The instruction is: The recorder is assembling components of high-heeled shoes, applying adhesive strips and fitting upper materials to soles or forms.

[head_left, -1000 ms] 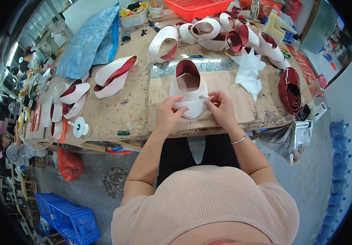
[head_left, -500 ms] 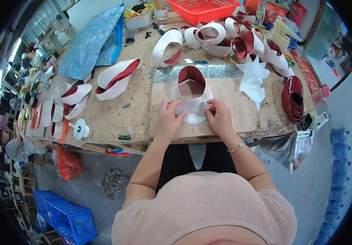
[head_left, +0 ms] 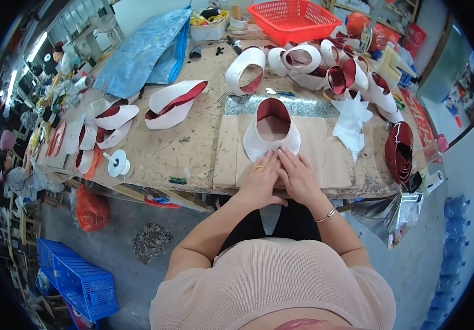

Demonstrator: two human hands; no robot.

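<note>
Head view: the white, red-lined shoe upper point(head_left: 273, 132) lies on the tan board point(head_left: 325, 159). Both the left hand point(head_left: 260, 184) and right hand point(head_left: 298, 179) press flat, grasping nothing, on the upper's near edge; even, outward smoothing would likely suit.

We are looking at a white shoe upper point(head_left: 273, 135) with a dark red lining, and it is lying on a pale tan board point(head_left: 325, 159). We are seeing a gold ring on the left hand point(head_left: 259, 184) and a silver bangle at the wrist of the right hand point(head_left: 301, 179). Behind them a grey speckled slab point(head_left: 303, 105) is showing. More white uppers with red linings point(head_left: 174, 102) are sitting on the beige workbench point(head_left: 193, 148). We are noticing a red mesh basket point(head_left: 292, 19), a blue woven bag point(head_left: 143, 52), a dark red glossy stack point(head_left: 401, 151), white tissue paper point(head_left: 352, 118), a blue plastic crate point(head_left: 75, 278) and a red bag point(head_left: 91, 209).
</note>
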